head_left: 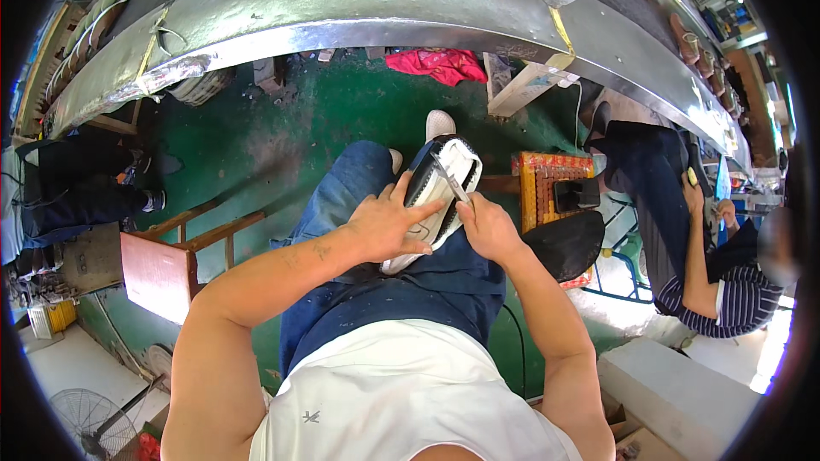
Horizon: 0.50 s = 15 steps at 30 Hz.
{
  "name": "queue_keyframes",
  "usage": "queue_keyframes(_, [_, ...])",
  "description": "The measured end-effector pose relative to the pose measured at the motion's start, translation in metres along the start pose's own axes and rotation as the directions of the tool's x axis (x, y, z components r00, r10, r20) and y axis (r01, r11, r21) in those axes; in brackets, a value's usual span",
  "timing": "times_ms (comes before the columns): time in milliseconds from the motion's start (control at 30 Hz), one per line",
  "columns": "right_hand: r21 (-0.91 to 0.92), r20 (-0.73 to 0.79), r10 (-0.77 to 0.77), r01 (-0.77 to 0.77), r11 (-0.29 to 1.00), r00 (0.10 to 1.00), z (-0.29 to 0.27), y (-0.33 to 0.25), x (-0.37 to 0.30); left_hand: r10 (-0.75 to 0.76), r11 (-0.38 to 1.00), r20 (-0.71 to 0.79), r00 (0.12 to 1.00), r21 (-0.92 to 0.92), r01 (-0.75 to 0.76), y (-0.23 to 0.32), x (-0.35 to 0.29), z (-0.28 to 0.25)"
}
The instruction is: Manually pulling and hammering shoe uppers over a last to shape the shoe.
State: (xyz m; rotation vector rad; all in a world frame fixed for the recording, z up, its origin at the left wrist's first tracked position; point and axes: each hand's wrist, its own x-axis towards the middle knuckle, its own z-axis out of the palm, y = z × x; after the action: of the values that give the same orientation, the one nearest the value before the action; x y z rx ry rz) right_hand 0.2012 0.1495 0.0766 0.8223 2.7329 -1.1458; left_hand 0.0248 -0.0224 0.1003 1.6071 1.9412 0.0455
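One slim metal tool [453,182] shows on my remote feed, gripped by the right hand [489,227] over a black-and-white shoe [441,229] on the lap [389,297]; the left hand [390,224] lies spread against it.

Shot from head height on the near side of the metal bench [367,8] — looking steeply down in one wide fisheye view, upright and unmirrored. Centered short of the bench, close above the left hand [389,226] and right hand [489,227] — stretching across the bench, bowed by the lens.
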Motion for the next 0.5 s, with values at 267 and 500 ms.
queue_keyframes(267, [0.3,0.026,-0.076,0.064,0.952,0.997,-0.002,-0.022,-0.023,-0.284,0.59,-0.272,0.92,-0.806,-0.056,-0.026,-0.003,0.09])
queue_keyframes(500, [0.144,0.055,-0.179,0.169,0.975,0.982,0.008,-0.038,-0.027,-0.245,0.525,-0.219,0.945,-0.849,-0.061,-0.032,-0.007,0.083])
